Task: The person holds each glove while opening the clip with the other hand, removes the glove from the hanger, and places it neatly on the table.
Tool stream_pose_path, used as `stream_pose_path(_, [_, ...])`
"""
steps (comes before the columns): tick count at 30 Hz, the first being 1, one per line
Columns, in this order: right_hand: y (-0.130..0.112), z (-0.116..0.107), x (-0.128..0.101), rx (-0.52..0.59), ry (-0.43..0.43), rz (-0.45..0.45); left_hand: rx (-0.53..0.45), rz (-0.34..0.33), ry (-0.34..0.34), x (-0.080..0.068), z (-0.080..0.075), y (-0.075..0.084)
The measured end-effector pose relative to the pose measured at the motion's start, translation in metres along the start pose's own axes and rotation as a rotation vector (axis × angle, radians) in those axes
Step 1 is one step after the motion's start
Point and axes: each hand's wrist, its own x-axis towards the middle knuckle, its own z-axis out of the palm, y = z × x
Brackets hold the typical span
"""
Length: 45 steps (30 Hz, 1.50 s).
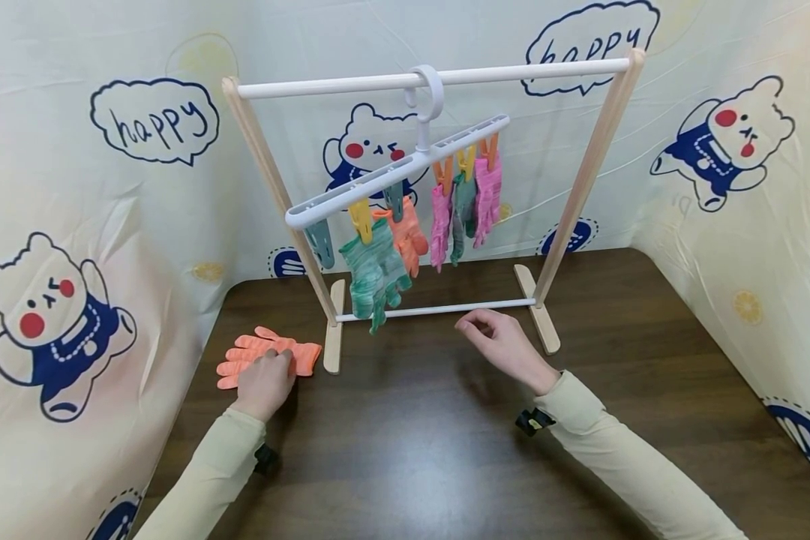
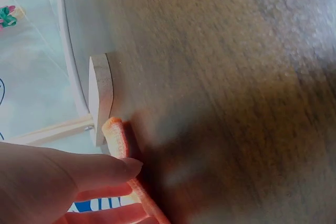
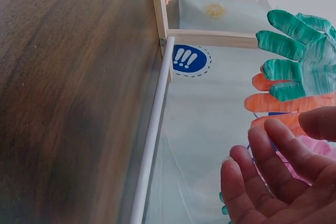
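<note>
An orange glove (image 1: 304, 358) lies palm-flat on the brown table at left, its fingers pointing left. My left hand (image 1: 265, 382) pinches its near edge by the cuff; in the left wrist view the thumb (image 2: 118, 170) is at the edge and the other fingers are on top. My right hand (image 1: 502, 341) hovers near the rack's lower bar, loosely curled and holding nothing. Above, a white clip hanger (image 1: 398, 171) carries a green glove (image 1: 376, 262), another orange glove (image 1: 412, 234), pink gloves (image 1: 488, 195) and a further green glove (image 1: 463, 206), all clipped on.
The hanger hooks over the white top bar (image 1: 526, 73) of a wooden rack, whose feet (image 1: 334, 330) stand on the table (image 1: 405, 450). A grey-blue clothespin (image 1: 320, 244) at the hanger's left end holds nothing. Printed cloth (image 1: 61, 187) surrounds the table.
</note>
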Motion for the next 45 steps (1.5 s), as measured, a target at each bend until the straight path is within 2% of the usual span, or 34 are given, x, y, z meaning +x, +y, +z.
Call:
stream_pose_path(4, [-0.003,-0.002,0.001,-0.008,-0.001,-0.012,0.007,-0.001,0.023,-0.001,-0.001,0.001])
stream_pose_path(12, [-0.006,-0.001,0.003,-0.005,-0.021,0.002,0.005,-0.048,-0.015,-0.002,0.000,0.002])
stream_pose_path(18, [-0.007,-0.002,0.003,-0.012,-0.017,-0.007,-0.005,-0.058,-0.024,-0.001,-0.002,0.003])
stream_pose_path(25, [-0.014,-0.003,0.006,-0.016,-0.014,-0.026,-0.036,-0.080,-0.031,0.003,-0.013,0.016])
stream_pose_path(31, [-0.027,-0.007,0.014,-0.006,0.002,-0.057,-0.131,-0.032,0.057,0.009,-0.023,0.029])
stream_pose_path(41, [-0.060,-0.017,0.031,-0.025,-0.007,-0.108,-0.321,-0.019,0.226,0.016,-0.033,0.048])
stream_pose_path(45, [-0.072,-0.021,0.037,-0.021,-0.002,-0.130,-0.388,0.008,0.307,0.018,-0.038,0.055])
